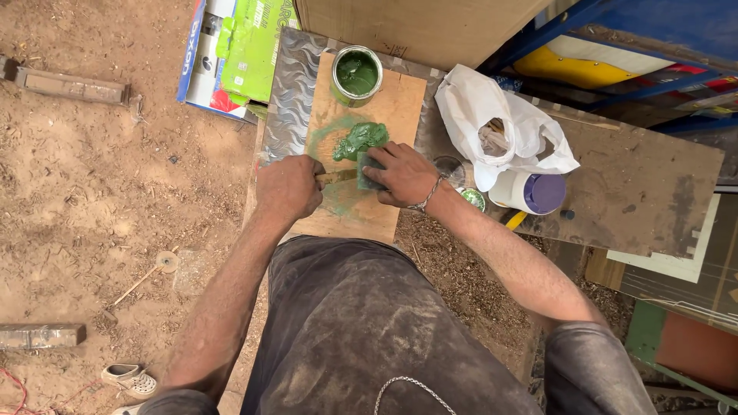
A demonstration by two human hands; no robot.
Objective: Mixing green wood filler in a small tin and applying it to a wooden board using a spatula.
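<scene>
My left hand is closed around a thin wooden-handled tool that lies across a small plywood board. My right hand presses a green-smeared flat scraper blade down at the tool's other end. Just beyond the hands sits a lump of thick green paste on a green-stained patch of the board. An open tin of green paint stands at the board's far end.
The board rests on a patterned metal sheet. To the right lie a white plastic bag, a white jar with a purple lid and a wide wooden plank. Cardboard boxes stand at the far left. Sandy ground surrounds, with a shoe.
</scene>
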